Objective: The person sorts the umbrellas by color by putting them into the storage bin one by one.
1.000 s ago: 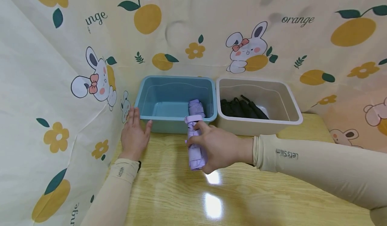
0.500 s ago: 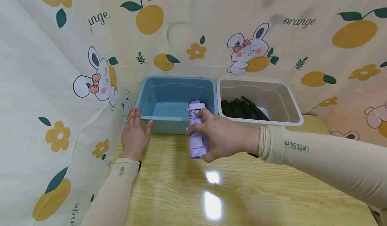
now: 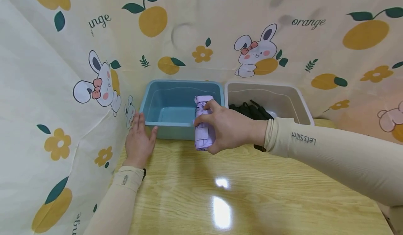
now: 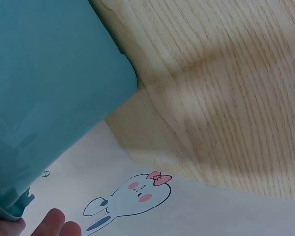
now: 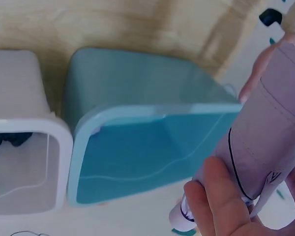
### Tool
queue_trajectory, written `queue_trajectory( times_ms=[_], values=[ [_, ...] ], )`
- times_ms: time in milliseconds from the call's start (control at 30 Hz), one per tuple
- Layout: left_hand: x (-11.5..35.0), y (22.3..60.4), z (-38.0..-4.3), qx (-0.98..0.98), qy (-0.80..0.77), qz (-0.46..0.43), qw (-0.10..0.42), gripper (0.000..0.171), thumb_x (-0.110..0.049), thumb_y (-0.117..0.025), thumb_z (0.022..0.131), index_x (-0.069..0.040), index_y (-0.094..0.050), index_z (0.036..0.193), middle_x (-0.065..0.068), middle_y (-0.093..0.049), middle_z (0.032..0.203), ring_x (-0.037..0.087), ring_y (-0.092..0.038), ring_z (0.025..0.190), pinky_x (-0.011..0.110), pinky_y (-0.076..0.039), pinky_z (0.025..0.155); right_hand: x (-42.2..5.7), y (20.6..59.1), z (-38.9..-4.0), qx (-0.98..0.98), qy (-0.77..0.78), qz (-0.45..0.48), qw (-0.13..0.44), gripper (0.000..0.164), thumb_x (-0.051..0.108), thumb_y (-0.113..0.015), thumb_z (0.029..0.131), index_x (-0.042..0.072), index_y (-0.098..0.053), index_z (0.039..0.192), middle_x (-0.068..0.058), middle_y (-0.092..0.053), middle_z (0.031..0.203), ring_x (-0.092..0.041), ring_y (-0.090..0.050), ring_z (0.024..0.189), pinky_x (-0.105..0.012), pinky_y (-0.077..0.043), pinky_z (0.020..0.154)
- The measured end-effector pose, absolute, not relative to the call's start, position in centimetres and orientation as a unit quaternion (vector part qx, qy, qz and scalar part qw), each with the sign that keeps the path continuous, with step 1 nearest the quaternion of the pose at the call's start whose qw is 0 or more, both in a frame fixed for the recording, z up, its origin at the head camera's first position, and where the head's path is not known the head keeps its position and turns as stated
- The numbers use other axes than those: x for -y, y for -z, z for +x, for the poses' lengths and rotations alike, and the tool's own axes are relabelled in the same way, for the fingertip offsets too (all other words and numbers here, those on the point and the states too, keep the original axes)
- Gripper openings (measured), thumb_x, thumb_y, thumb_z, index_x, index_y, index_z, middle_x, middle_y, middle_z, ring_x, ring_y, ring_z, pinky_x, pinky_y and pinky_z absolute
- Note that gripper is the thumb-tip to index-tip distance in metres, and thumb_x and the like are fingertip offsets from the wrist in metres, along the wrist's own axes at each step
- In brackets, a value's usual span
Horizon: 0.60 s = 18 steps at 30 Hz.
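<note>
My right hand (image 3: 226,126) grips a lavender folded umbrella (image 3: 201,133), fingers on one side and thumb on the other. The umbrella overlaps the front rim of the blue bin (image 3: 176,125) near its right end; the right wrist view shows its fabric (image 5: 265,132) and end cap (image 5: 182,220) close up. Inside that bin, a small lavender patch (image 5: 96,130) shows at a corner; the rest of it is hidden. My left hand (image 3: 138,146) rests with straight fingers at the bin's front left corner, its fingertips (image 4: 51,220) by the rim.
Right beside the blue bin stands a beige bin (image 3: 303,105) holding black folded cloth-like things (image 3: 248,109), partly behind my right hand and sleeve. Both sit on a wood-grain table (image 3: 176,193), against a patterned wall covering (image 3: 195,25) at the back and left.
My right hand has carried the umbrella up and forward, from in front of the blue bin to over its rim. The lavender piece inside is now covered in the head view. My left hand stays put.
</note>
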<state>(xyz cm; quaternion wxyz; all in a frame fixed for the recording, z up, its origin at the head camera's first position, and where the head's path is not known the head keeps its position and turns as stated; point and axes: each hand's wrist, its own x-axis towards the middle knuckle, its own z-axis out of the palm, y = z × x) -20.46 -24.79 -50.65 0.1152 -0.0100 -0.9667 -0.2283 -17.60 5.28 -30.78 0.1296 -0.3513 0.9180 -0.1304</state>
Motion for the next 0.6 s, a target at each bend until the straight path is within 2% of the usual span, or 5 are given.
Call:
queue_trajectory(
  times_ms=[167,367,600],
  values=[
    [25.0,50.7,-20.3,0.966,0.234,-0.007,0.108,0.078,-0.048,-0.047,0.103,-0.001,-0.017,0.158,0.014,-0.009,0.165,0.045,-0.034,0.139,0.06,-0.038,0.103,-5.6,30.6,-19.0,-0.924,0.129,-0.34,0.121,0.068,0.037,-0.088,0.069,0.02,-0.063,0.129,-0.021,-0.034,0.142,-0.032,-0.057,0.103,-0.034,-0.054,0.081],
    [24.9,50.7,-20.3,0.965,0.236,-0.009,0.116,0.077,-0.047,-0.048,0.104,0.0,-0.019,0.158,0.016,-0.01,0.165,0.045,-0.034,0.14,0.06,-0.037,0.104,-5.9,30.2,-20.6,-0.933,0.125,-0.316,0.12,0.068,0.036,-0.086,0.069,0.021,-0.062,0.131,-0.022,-0.032,0.143,-0.031,-0.06,0.095,-0.037,-0.054,0.08],
    [24.8,50.5,-20.3,0.962,0.239,-0.014,0.128,0.077,-0.045,-0.051,0.103,0.0,-0.022,0.157,0.018,-0.014,0.164,0.045,-0.036,0.138,0.059,-0.038,0.103,-5.7,30.0,-23.4,-0.941,0.139,-0.279,0.135,0.07,0.039,-0.086,0.071,0.022,-0.06,0.134,-0.02,-0.032,0.142,-0.032,-0.057,0.1,-0.039,-0.053,0.084]
  ],
)
